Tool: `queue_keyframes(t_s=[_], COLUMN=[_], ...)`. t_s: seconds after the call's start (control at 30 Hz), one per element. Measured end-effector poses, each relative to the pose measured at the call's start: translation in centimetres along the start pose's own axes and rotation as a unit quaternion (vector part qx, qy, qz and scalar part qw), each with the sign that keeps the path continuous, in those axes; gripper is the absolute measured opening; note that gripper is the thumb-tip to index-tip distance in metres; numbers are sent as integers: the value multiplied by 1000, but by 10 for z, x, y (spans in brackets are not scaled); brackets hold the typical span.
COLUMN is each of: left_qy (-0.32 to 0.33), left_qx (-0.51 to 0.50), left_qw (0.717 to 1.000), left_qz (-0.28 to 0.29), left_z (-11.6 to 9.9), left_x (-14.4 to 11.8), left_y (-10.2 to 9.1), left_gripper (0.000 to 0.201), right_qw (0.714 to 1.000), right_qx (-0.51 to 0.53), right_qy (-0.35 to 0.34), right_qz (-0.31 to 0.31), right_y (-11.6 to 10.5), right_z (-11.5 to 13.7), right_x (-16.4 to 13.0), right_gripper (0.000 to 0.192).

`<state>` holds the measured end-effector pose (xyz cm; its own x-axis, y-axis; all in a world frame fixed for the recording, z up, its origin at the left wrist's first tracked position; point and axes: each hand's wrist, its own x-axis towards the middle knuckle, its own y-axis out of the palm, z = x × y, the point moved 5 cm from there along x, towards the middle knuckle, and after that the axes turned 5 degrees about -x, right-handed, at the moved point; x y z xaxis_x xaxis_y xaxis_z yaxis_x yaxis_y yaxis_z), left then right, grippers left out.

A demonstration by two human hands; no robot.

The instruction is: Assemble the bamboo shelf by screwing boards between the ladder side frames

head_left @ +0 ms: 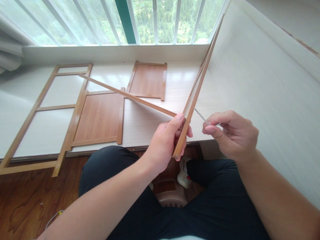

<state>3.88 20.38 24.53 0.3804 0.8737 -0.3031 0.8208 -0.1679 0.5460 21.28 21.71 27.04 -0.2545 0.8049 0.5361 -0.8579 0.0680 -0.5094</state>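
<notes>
Both hands closed on parts at a low white ledge under a barred window.

Head view: the left hand [165, 141] grips the tall wooden frame [197, 90] where a thin rail [127, 95] meets it; the right hand [231, 133] pinches a slim metal tool [203, 117] just beside that joint. Two brown panels [100, 118] and a ladder frame [45, 110] lie on the ledge [150, 123].

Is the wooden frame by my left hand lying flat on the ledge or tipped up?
Tipped up. The wooden frame stands on edge, its top against the wall, its lower end gripped in the left hand.
</notes>
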Motion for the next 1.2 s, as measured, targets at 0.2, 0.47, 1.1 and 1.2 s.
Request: queue_keyframes(t_s=[0.2,0.47,1.1,1.2], left_qy=[-3,4,7,7], left_qx=[4,-4,-9,-8], left_qw=[1000,1000,1000,1000], left_qz=[-4,5,11,10], left_z=[0,1,1,1], left_x=[0,-1,1,0], left_y=[0,0,0,0], left_gripper=[57,55,52,50], right_qw=[999,993,987,984], right_qx=[-27,-41,-69,-67], right_qy=[-21,-69,-98,-106], right_qz=[3,87,108,123], right_y=[-4,5,10,12], right_z=[-1,8,13,13], right_x=[3,9,11,10], right_gripper=[9,9,9,11])
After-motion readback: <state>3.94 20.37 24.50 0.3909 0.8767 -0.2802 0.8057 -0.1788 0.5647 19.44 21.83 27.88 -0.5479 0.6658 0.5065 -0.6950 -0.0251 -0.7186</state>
